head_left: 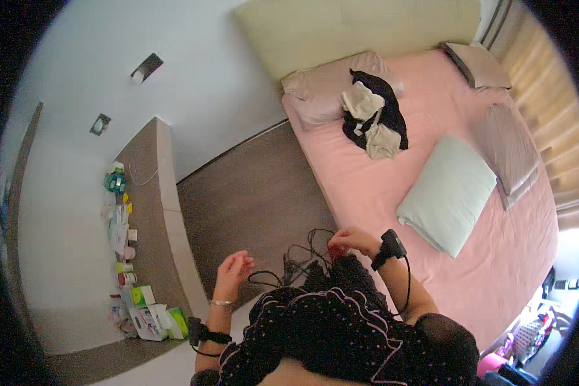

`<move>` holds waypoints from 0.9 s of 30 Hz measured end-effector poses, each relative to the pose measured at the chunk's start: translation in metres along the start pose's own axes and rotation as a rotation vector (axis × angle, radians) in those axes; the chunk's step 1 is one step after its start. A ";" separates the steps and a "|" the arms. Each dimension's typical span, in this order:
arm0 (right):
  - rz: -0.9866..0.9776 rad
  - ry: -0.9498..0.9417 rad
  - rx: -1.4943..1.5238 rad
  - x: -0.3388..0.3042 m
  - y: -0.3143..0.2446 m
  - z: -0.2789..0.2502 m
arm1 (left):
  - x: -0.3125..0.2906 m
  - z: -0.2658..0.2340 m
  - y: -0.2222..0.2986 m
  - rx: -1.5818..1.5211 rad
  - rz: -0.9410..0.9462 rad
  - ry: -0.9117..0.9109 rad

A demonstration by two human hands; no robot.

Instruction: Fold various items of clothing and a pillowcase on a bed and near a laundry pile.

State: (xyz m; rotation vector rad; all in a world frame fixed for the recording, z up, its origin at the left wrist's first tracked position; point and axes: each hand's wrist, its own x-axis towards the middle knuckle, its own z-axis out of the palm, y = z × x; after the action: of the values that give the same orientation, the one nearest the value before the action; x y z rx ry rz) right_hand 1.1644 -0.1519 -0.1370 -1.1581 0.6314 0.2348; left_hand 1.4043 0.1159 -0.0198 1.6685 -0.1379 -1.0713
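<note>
My left hand [235, 267] hangs in front of my dark dotted clothing, its fingers loosely bent and nothing visible in them. A bracelet circles that wrist. My right hand [350, 239] is near the bed's edge, thumb and fingers drawn together over a small dark red patch [336, 251]. Whatever those fingertips grip is too small to tell. Thin black cables [296, 257] loop between the two hands; whether the right hand touches them is unclear. Both forearms wear black strapped devices, a left one [202, 335] and a right one [390, 248].
On the right is a bed [373, 199] with pink sheets, a folded pale green quilt [450, 193], pillows [315, 96] and black and beige clothes [379, 112]. A long ledge [154, 257] on the left carries boxes and bottles. Dark floor [251, 193] lies between.
</note>
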 end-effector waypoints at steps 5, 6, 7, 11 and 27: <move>0.079 0.164 -0.012 -0.019 0.018 -0.060 | 0.032 0.013 0.022 0.122 -0.058 -0.015; 0.089 0.199 0.037 -0.023 0.023 -0.070 | 0.037 0.018 0.024 0.127 -0.064 -0.015; 0.136 0.265 0.065 -0.028 0.027 -0.078 | 0.041 0.025 0.026 0.173 -0.072 -0.071; 0.137 0.366 0.078 -0.048 0.039 -0.098 | 0.056 0.056 0.033 0.251 -0.067 -0.216; 0.023 0.780 0.973 -0.117 0.193 -0.121 | 0.086 0.136 0.050 0.365 0.031 -0.337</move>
State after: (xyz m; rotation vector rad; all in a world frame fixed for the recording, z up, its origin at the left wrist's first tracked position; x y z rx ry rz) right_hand 0.9353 -0.1676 -0.2508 -0.2501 1.2547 -0.5041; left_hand 1.3798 -0.0508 -0.0280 1.7822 -0.6065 -1.3570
